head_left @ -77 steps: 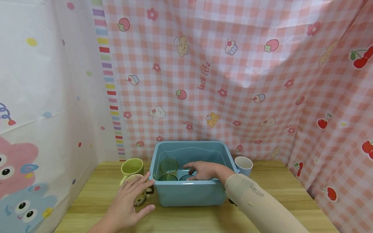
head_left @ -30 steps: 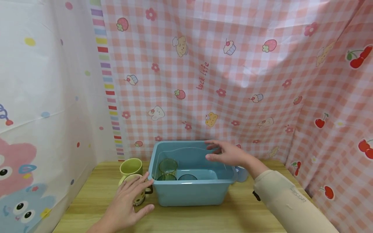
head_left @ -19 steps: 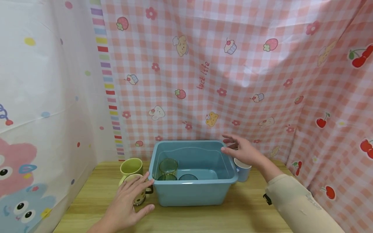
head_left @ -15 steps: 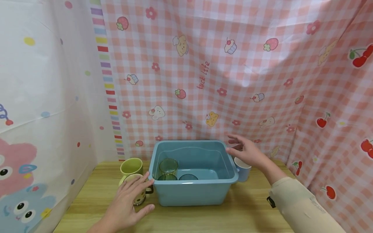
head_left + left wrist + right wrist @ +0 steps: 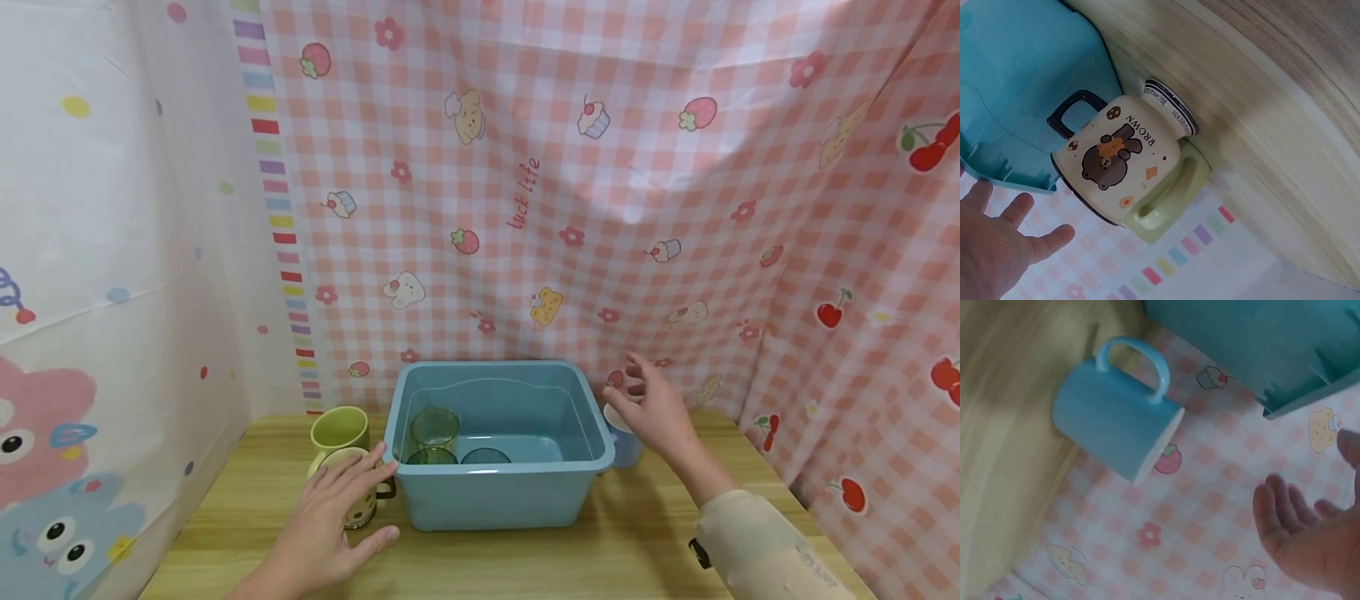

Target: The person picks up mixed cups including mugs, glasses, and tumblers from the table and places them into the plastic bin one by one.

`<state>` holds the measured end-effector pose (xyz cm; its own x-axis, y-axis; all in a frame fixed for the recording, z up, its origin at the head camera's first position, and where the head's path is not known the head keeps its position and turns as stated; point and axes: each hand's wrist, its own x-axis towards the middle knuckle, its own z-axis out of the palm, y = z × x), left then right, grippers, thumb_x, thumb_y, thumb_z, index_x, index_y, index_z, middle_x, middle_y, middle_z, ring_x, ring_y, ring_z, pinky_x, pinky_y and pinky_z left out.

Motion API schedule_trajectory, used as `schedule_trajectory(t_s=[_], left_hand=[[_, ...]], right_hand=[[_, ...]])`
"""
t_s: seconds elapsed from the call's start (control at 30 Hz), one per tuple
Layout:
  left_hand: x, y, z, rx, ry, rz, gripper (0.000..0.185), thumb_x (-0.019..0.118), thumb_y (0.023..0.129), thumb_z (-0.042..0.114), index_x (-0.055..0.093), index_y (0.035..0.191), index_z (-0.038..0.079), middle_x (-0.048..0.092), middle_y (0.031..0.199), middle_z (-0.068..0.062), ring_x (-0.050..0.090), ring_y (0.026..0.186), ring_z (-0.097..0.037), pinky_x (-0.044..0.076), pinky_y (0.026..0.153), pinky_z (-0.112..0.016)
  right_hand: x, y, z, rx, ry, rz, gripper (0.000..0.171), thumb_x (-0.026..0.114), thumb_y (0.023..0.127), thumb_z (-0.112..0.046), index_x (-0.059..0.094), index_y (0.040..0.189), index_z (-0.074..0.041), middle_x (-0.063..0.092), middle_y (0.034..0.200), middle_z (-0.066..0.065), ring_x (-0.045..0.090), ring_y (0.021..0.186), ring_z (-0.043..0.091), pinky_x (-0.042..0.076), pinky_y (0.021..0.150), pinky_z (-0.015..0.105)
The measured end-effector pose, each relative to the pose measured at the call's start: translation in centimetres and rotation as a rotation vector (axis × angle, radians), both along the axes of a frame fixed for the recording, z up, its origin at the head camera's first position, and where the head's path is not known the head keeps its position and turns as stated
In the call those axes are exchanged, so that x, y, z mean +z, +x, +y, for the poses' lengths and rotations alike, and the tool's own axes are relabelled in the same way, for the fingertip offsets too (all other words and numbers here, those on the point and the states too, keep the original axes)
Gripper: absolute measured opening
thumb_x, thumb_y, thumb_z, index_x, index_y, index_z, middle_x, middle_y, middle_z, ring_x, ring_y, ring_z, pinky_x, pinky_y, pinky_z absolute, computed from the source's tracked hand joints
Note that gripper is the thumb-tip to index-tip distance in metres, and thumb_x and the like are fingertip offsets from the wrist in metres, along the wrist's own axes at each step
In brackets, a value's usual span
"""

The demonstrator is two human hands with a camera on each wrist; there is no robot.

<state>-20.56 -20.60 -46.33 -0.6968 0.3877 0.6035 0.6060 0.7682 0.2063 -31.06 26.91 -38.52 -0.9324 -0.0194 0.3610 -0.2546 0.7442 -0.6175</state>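
A light blue plastic bin [image 5: 495, 500] stands on the wooden table [image 5: 525, 567]. My left hand [image 5: 330, 512] is spread open over a cream mug with a brown bear [image 5: 1116, 165], just left of the bin; whether it touches the mug I cannot tell. My right hand [image 5: 654, 408] hovers open, fingers relaxed, above a blue mug [image 5: 1113, 425] standing at the bin's right side. That mug is partly hidden by the hand [image 5: 1310, 544] in the head view. Inside the bin stand a clear green glass [image 5: 435, 427] and two darker glasses [image 5: 483, 456].
A light green mug [image 5: 339, 427] stands behind the cream mug, touching it in the left wrist view. Patterned plastic curtains [image 5: 525, 208] close off the back and both sides of the table. Bare wood lies in front of the bin.
My right hand has come up out of the bin and moved right over its rim to above the blue mug. The left hand has stayed over the cream mug.
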Motion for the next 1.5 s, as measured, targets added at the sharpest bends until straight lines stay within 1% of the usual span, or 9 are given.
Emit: schedule_trajectory(t_s=[0.2,0.4,0.5,0.63,0.8,1.0,1.23,1.33,1.5], left_hand=[[0.0,0.1,0.0,-0.002,0.005,-0.002,0.078,0.090,0.084,0.042,0.057,0.154,0.030,0.054,0.164,-0.005,0.053,0.143,-0.039,0.045,0.101,-0.080],[0.0,0.1,0.1,0.000,0.009,-0.006,0.080,0.091,0.082,0.039,0.057,0.154,0.030,0.054,0.164,-0.005,0.053,0.143,-0.041,0.045,0.101,-0.080],[0.1,0.1,0.1,-0.001,0.007,-0.007,0.078,0.090,0.084,0.042,0.058,0.154,0.029,0.054,0.164,-0.004,0.053,0.143,-0.041,0.045,0.101,-0.080],[0.1,0.1,0.1,-0.004,0.000,-0.006,0.075,0.087,0.087,0.048,0.059,0.154,0.028,0.053,0.165,-0.004,0.053,0.144,-0.039,0.045,0.102,-0.079],[0.1,0.0,0.0,-0.009,0.001,0.003,0.076,0.088,0.086,0.045,0.058,0.154,0.028,0.054,0.164,-0.005,0.053,0.143,-0.041,0.044,0.102,-0.080],[0.2,0.2,0.0,-0.001,0.005,-0.017,0.074,0.086,0.088,0.048,0.058,0.154,0.029,0.053,0.165,-0.003,0.053,0.144,-0.041,0.044,0.101,-0.081],[0.3,0.2,0.0,-0.002,0.005,-0.024,0.074,0.087,0.087,0.046,0.059,0.153,0.028,0.052,0.165,-0.003,0.053,0.144,-0.043,0.043,0.102,-0.082],[0.2,0.2,-0.1,0.000,0.001,-0.017,0.074,0.086,0.088,0.049,0.059,0.153,0.028,0.052,0.165,-0.003,0.053,0.144,-0.042,0.043,0.102,-0.082],[0.2,0.2,-0.1,-0.003,0.005,-0.011,0.074,0.087,0.087,0.048,0.060,0.153,0.027,0.053,0.165,-0.004,0.053,0.143,-0.042,0.043,0.102,-0.081]], right_hand=[[-1.6,0.1,0.4,-0.193,-0.057,-0.005,0.083,0.071,0.102,-0.039,0.032,0.165,0.000,0.053,0.155,0.033,0.062,0.133,0.052,0.052,0.107,0.065],[-3.3,-0.2,1.0,-0.277,-0.036,-0.044,0.092,0.074,0.098,-0.038,0.027,0.166,0.004,0.043,0.161,0.036,0.045,0.145,0.057,0.040,0.119,0.069],[-4.3,-0.5,1.2,-0.298,-0.031,-0.073,0.098,0.076,0.096,-0.040,0.024,0.166,0.007,0.040,0.162,0.038,0.041,0.147,0.059,0.036,0.121,0.070],[-5.5,-0.9,1.2,-0.313,-0.013,-0.126,0.101,0.076,0.096,-0.042,0.022,0.165,0.008,0.039,0.159,0.041,0.041,0.145,0.061,0.037,0.119,0.072],[-6.3,-1.1,1.2,-0.314,0.001,-0.175,0.103,0.076,0.095,-0.046,0.022,0.164,0.009,0.042,0.153,0.043,0.044,0.139,0.062,0.040,0.113,0.075],[-6.9,-1.4,1.0,-0.316,0.022,-0.184,0.104,0.077,0.094,-0.047,0.023,0.161,0.012,0.045,0.147,0.045,0.048,0.133,0.064,0.044,0.109,0.074],[-7.2,-1.8,0.3,-0.342,0.035,-0.205,0.100,0.077,0.093,-0.041,0.023,0.158,0.012,0.044,0.145,0.044,0.045,0.133,0.065,0.043,0.110,0.074],[-7.4,-1.9,0.1,-0.350,0.034,-0.210,0.101,0.078,0.092,-0.041,0.022,0.159,0.012,0.043,0.146,0.044,0.044,0.133,0.066,0.042,0.110,0.074],[-7.8,-2.0,0.0,-0.356,0.033,-0.194,0.104,0.080,0.090,-0.041,0.023,0.158,0.014,0.043,0.146,0.045,0.044,0.132,0.068,0.042,0.110,0.074]])
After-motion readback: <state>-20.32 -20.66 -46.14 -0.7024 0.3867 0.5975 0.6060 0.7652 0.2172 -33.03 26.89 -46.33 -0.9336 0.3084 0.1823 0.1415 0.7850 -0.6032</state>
